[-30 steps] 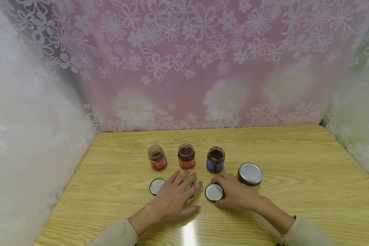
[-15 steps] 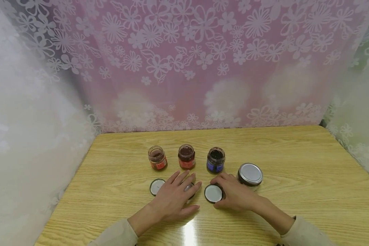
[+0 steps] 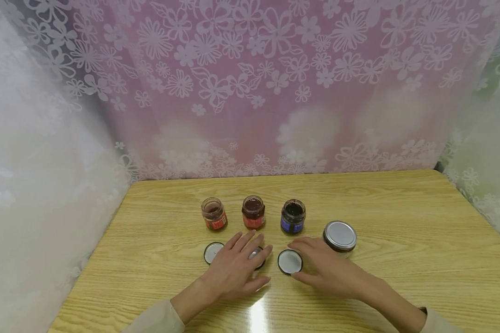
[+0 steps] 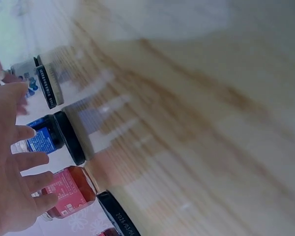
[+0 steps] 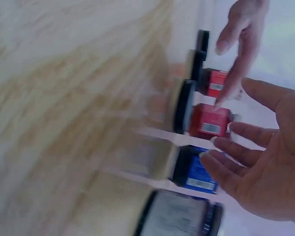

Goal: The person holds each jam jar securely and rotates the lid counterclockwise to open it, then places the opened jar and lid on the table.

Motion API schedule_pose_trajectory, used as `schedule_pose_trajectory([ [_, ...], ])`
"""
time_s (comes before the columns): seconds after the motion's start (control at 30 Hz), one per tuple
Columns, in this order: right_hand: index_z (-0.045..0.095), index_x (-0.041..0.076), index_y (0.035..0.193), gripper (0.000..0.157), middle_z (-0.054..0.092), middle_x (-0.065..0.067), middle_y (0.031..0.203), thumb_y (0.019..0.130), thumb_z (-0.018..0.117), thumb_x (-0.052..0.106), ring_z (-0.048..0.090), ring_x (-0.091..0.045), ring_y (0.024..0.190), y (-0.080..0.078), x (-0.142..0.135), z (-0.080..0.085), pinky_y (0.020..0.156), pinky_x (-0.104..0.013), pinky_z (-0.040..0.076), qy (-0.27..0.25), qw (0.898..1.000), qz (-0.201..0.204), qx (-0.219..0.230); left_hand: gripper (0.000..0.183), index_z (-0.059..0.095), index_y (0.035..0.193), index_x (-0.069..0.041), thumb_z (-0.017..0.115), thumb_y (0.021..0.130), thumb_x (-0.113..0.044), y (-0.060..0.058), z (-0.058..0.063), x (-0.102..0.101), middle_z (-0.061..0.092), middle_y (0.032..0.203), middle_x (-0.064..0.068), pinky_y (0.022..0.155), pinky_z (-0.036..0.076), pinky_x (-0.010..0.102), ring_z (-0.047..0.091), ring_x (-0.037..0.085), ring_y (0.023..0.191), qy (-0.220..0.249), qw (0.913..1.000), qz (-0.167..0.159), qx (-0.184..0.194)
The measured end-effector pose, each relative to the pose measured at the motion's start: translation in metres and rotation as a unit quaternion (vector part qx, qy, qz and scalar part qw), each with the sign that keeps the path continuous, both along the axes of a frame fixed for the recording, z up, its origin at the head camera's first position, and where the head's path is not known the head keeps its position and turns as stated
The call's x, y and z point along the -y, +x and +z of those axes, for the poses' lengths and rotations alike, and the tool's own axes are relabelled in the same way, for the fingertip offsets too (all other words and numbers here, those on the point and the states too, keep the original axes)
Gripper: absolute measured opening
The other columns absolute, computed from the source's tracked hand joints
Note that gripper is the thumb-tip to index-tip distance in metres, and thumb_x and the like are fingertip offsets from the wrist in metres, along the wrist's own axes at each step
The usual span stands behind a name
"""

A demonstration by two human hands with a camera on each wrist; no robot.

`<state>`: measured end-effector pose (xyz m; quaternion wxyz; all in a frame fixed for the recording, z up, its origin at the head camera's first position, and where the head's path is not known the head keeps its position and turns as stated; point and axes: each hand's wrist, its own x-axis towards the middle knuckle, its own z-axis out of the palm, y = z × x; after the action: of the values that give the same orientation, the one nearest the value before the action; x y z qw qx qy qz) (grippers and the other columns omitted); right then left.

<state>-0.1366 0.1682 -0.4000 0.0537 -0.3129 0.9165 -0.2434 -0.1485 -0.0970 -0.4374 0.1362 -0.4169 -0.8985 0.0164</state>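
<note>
My left hand (image 3: 237, 266) lies low over the table with its fingers spread. It partly covers a dark-rimmed lid (image 3: 257, 259) and the edge of a second upturned lid (image 3: 213, 252). My right hand (image 3: 329, 268) is beside a third lid (image 3: 290, 262), white inside face up. Its fingertips and thumb tip stand at that lid's rim without a grip, fingers loosely parted in the right wrist view. Behind the lids stand three uncovered jars: a red-labelled jar (image 3: 215, 215), another red-labelled jar (image 3: 253, 212) with dark red contents, and a blue-labelled jar (image 3: 293, 216) with dark contents.
A wider jar with a silver lid (image 3: 340, 236) stands just behind my right hand, to the right of the blue-labelled jar. The wooden table (image 3: 400, 222) ends at a pink flowered curtain (image 3: 241, 92). Pale fabric hangs along both sides.
My right hand has loosened from the right-hand lid and drawn slightly back to the right, leaving it on the table. My left hand has barely moved.
</note>
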Motion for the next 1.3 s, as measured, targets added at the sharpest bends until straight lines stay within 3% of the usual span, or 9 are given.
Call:
schedule_pose_trajectory([
  [0.23,0.054,0.019,0.136,0.053,0.043,-0.001,0.143,0.091,0.063,0.045,0.041,-0.022,0.130,0.012,-0.015,0.021,0.092,-0.046,0.046,0.007,0.997,0.001,-0.083,0.062,0.045,0.143,-0.021,0.041,0.095,-0.059,0.003,0.004,-0.002,0.042,0.145,0.008,0.109,0.026,0.046,0.033,0.029,0.136,0.013,0.9999,0.010,0.001],
  [0.4,0.051,0.021,0.138,0.055,0.039,-0.002,0.148,0.090,0.063,0.045,0.035,-0.025,0.135,0.014,-0.026,0.028,0.095,-0.050,0.042,0.034,0.991,-0.013,-0.126,0.063,0.045,0.143,-0.021,0.042,0.094,-0.060,0.004,0.008,-0.006,0.040,0.147,0.008,0.110,0.025,0.046,0.029,0.029,0.138,0.028,0.9995,0.013,0.001],
  [0.67,0.045,0.022,0.143,0.062,0.034,-0.001,0.151,0.090,0.061,0.050,0.029,-0.028,0.138,0.009,-0.050,0.034,0.099,-0.050,0.037,0.081,0.974,-0.023,-0.208,0.061,0.049,0.141,-0.022,0.046,0.092,-0.060,0.005,0.015,-0.017,0.040,0.147,0.008,0.111,0.023,0.046,0.030,0.029,0.137,0.050,0.9986,-0.002,-0.021],
  [0.77,0.042,0.024,0.145,0.066,0.029,-0.001,0.153,0.088,0.062,0.051,0.027,-0.030,0.138,0.007,-0.060,0.032,0.107,-0.046,0.029,0.094,0.967,-0.028,-0.236,0.061,0.050,0.140,-0.022,0.046,0.092,-0.060,0.004,0.016,-0.022,0.040,0.146,0.008,0.111,0.021,0.045,0.030,0.030,0.137,0.049,0.9985,-0.004,-0.025],
  [0.97,0.034,0.026,0.149,0.072,0.021,-0.001,0.156,0.088,0.061,0.053,0.021,-0.030,0.140,0.006,-0.076,0.025,0.114,-0.041,0.005,0.113,0.964,-0.040,-0.237,0.062,0.049,0.141,-0.022,0.043,0.093,-0.061,0.005,0.020,-0.031,0.040,0.147,0.010,0.112,0.019,0.045,0.027,0.030,0.138,0.045,0.9985,-0.008,-0.032],
  [1.3,0.027,0.023,0.152,0.079,0.021,-0.007,0.156,0.088,0.062,0.053,0.017,-0.031,0.142,0.007,-0.099,0.011,0.114,-0.039,0.000,0.120,0.965,-0.072,-0.221,0.063,0.051,0.139,-0.022,0.041,0.092,-0.063,0.004,0.022,-0.049,0.042,0.145,0.010,0.110,0.026,0.044,0.035,0.030,0.134,0.038,0.9961,-0.022,-0.076],
])
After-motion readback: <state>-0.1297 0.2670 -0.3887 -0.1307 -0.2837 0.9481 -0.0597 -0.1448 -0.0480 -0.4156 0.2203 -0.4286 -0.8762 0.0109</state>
